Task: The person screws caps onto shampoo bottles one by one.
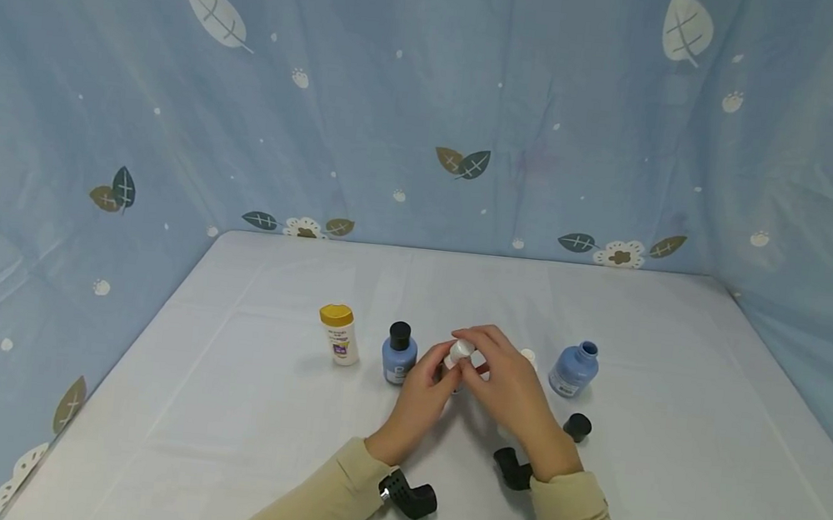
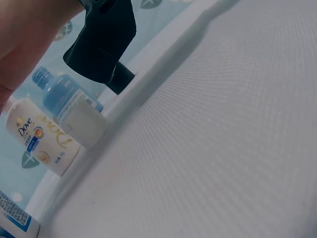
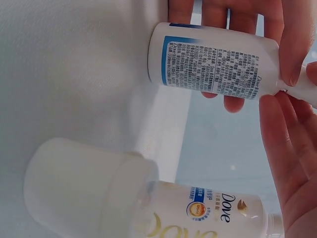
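The left hand point(image 1: 412, 402) gripped a white bottle point(image 3: 213, 59) lettered "Dove"; the right hand point(image 1: 510, 382) pinched its cap point(image 1: 461, 350); low in right wrist view, a second bottle point(image 3: 233, 208) read "Dove".

Blue fabric point(image 1: 373, 88) hangs across the upper half of the head view and down both sides, printed with leaves point(image 1: 217, 15), pale flowers point(image 1: 619, 250) and paw marks point(image 1: 733, 101). Below, a white-covered desk point(image 1: 221, 417) with faint creases spans the lower middle under soft, even light.
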Tool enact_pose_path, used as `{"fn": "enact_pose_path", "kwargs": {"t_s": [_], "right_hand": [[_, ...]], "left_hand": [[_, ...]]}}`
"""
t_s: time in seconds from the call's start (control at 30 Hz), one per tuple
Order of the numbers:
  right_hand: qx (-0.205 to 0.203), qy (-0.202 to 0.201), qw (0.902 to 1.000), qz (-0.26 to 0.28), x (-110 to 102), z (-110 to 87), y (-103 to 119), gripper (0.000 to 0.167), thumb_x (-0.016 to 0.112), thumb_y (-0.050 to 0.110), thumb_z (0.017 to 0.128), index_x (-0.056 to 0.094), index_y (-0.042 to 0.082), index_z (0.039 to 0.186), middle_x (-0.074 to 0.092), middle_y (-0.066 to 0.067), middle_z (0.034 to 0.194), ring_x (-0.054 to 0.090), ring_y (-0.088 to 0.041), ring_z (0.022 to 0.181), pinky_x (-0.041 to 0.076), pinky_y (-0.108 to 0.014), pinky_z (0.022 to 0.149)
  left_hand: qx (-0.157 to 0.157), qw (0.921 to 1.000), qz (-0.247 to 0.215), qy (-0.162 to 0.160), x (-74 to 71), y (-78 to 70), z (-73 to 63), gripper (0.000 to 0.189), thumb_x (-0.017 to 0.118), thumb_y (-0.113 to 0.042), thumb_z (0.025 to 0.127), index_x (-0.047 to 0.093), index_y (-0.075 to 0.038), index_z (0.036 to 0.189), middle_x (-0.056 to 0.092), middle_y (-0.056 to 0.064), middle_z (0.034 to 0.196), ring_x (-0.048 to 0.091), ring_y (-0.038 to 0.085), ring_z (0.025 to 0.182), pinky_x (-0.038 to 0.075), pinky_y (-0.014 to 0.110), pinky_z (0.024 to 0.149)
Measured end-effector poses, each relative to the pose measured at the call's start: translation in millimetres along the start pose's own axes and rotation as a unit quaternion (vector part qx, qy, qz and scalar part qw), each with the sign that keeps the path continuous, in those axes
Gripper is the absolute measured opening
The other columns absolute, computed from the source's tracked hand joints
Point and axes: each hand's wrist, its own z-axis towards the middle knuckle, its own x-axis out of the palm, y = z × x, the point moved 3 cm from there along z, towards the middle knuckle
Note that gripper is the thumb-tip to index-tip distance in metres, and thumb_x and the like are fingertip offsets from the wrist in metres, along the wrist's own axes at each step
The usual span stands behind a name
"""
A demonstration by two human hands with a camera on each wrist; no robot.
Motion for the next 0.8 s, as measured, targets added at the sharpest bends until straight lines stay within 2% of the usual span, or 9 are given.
{"fn": "enact_pose_path", "kwargs": {"t_s": [0.23,0.5,0.8], "right_hand": [[0.015,-0.001,0.9999,-0.004,-1.1,0.1,-0.5,0.034,0.064,0.016,0.082,0.056,0.017,0.115,0.054,0.006,0.104,0.056,-0.008,0.08,0.049,-0.029,0.065],[0.016,-0.007,0.9998,0.005,-0.4,0.6,-2.1,0.03,0.064,0.018,0.082,0.058,0.015,0.111,0.054,0.007,0.101,0.054,-0.008,0.085,0.049,-0.029,0.065],[0.02,-0.014,0.9997,0.005,-0.5,0.8,-2.4,0.028,0.065,0.019,0.082,0.059,0.014,0.109,0.055,0.006,0.1,0.053,-0.007,0.088,0.049,-0.027,0.065]], "left_hand": [[0.0,0.9999,-0.014,0.001,-0.1,-1.6,-0.5,0.028,0.051,-0.021,0.091,0.054,-0.023,0.119,0.055,-0.005,0.099,0.051,0.011,0.08,0.045,0.026,0.067],[-0.016,0.9998,-0.014,0.005,-4.9,-33.8,-6.2,0.029,0.051,-0.013,0.09,0.054,-0.015,0.119,0.054,-0.001,0.096,0.048,0.014,0.08,0.043,0.025,0.067],[-0.008,0.9999,-0.011,0.003,-4.9,-34.1,-6.2,0.03,0.052,-0.012,0.09,0.055,-0.015,0.119,0.054,-0.001,0.096,0.046,0.014,0.079,0.042,0.024,0.066]]}}
